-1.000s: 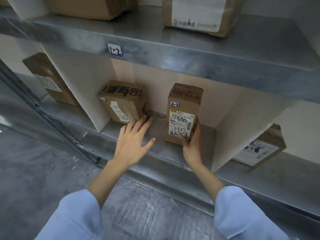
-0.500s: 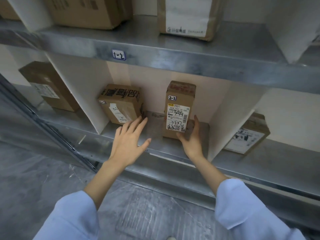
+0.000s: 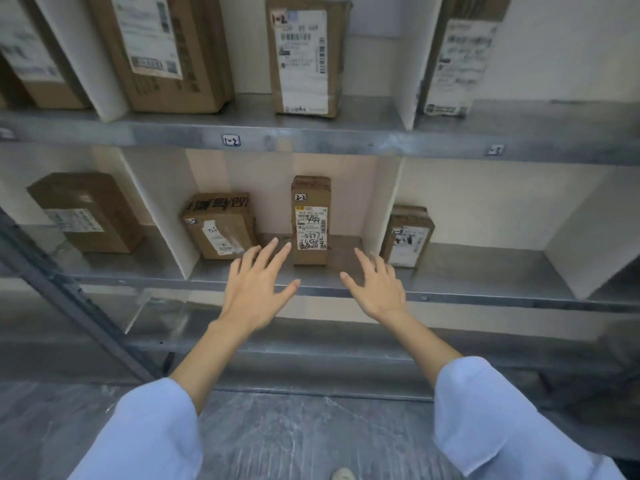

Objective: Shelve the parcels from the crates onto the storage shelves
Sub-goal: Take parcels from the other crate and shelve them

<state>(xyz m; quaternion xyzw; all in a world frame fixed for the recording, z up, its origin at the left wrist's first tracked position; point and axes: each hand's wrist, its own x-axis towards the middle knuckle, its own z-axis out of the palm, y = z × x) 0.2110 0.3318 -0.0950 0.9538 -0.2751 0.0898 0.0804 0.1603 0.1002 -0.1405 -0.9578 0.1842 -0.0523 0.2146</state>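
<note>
Left hand [image 3: 258, 289] and right hand [image 3: 375, 289]: fingers spread, empty, neither gripping. Labelled parcel [image 3: 310, 220] stands upright on shelf [image 3: 467, 292], just beyond and between them. Judgement: tall, narrow, likely tippy. Draw hands straight back without brushing its sides.

Soft, even indoor light, dim under the shelves [image 3: 346, 133]; parcels toward twelve o'clock blur, and edges bow from wide-angle distortion.

My left hand [image 3: 258, 287] and right hand [image 3: 375, 289] hover with fingers spread at the front edge of the lower shelf [image 3: 467, 282], holding nothing. Just beyond them an upright parcel [image 3: 310, 220] marked 2-2 stands in the middle bay, with a squat parcel [image 3: 220, 225] to its left
</note>
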